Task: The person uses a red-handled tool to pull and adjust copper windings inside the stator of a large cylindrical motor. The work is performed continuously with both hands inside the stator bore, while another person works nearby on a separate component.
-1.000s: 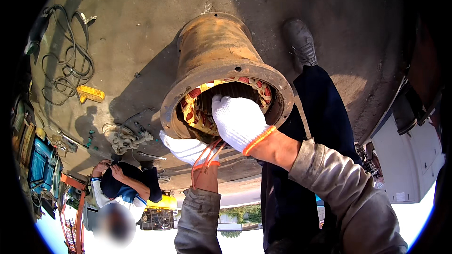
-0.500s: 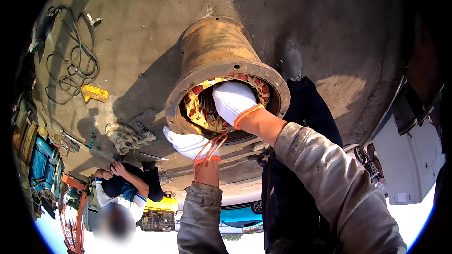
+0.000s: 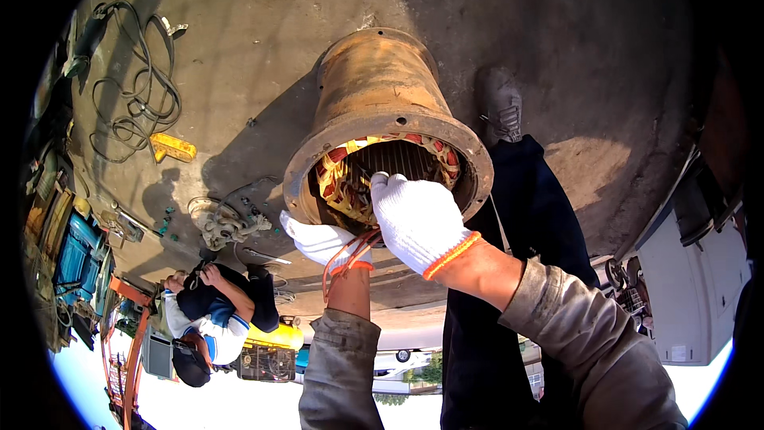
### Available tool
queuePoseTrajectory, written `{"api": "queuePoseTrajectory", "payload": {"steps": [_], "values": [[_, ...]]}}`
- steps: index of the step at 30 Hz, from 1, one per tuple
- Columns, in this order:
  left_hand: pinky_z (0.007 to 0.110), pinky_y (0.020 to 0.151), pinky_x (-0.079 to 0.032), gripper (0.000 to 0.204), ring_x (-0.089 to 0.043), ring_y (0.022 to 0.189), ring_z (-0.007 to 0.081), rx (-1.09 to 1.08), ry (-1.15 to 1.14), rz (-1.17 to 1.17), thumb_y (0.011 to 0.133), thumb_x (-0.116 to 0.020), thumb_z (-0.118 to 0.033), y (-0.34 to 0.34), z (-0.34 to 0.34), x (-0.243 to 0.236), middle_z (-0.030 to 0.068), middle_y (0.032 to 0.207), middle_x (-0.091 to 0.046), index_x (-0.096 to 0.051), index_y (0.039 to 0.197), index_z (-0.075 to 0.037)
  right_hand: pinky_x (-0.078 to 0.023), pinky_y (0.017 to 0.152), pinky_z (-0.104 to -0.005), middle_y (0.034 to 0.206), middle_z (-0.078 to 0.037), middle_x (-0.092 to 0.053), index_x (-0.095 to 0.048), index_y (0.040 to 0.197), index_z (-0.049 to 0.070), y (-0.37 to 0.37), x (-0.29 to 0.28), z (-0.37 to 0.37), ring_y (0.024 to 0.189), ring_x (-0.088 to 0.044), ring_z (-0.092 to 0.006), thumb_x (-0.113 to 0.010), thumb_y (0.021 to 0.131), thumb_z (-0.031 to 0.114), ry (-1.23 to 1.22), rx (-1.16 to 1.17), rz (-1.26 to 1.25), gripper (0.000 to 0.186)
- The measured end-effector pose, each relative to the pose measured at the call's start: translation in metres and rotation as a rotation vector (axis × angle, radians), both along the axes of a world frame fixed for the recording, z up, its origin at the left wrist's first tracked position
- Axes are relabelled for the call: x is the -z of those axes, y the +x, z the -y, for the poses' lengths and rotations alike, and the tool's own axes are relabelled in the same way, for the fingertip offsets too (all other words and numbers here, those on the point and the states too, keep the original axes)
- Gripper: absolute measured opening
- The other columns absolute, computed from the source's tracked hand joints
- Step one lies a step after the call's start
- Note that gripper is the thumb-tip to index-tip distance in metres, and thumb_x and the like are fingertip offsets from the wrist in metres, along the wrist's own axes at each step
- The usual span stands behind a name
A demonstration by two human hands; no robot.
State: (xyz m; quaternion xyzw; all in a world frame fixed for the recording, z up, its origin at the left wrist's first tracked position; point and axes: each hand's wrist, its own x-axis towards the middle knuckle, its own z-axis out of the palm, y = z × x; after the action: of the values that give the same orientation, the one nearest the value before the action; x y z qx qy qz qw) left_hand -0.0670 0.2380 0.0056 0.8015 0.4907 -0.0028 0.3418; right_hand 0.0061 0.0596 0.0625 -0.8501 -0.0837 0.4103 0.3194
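A rusty motor housing lies on its side, its round flange facing me. Inside its bore, a ring of copper windings is bound with yellow and red wrapping around dark slots. My left hand, in a white glove, rests at the flange's lower edge with one digit stretched out; its other fingers are partly hidden. Reddish lead wires hang over that wrist. In front of the opening is my gloved right hand, fingers curled closed; whatever they pinch, if anything, cannot be made out.
On the left lie a coiled cable, a yellow pendant-like tool and a tangled whitish bundle. A person crouches at lower left. My shoe stands right of the housing. A white cabinet is at far right.
My right hand has drawn back out of the bore towards me, its fingers now in front of the opening. My left hand stays at the lower edge. The view has shifted slightly.
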Motion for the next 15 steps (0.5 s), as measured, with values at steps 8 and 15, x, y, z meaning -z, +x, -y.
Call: {"api": "queuePoseTrajectory", "payload": {"steps": [8,15], "values": [[0.035,0.087,-0.061,0.04,-0.071,0.104,0.025,0.179,-0.03,0.049,0.104,-0.058,-0.026,-0.006,-0.013,0.004,0.0175,0.128,-0.064,-0.056,0.13,0.004,-0.055,0.053,-0.0401,0.083,-0.016,-0.066,-0.062,0.122,-0.008,-0.033,-0.033,0.018,0.063,-0.071,-0.0298,-0.062,0.089,0.012,0.007,0.092,0.114,0.039],[0.038,0.102,-0.055,0.045,-0.067,0.117,0.0277,0.163,-0.145,0.065,0.112,-0.041,-0.025,0.029,-0.039,0.005,0.0187,0.139,-0.06,-0.047,0.147,0.002,-0.054,0.052,-0.0376,0.087,-0.017,-0.066,-0.061,0.131,-0.007,-0.052,-0.036,0.021,0.065,-0.07,-0.0266,-0.062,0.086,0.009,0.015,0.122,0.121,0.048]]}}
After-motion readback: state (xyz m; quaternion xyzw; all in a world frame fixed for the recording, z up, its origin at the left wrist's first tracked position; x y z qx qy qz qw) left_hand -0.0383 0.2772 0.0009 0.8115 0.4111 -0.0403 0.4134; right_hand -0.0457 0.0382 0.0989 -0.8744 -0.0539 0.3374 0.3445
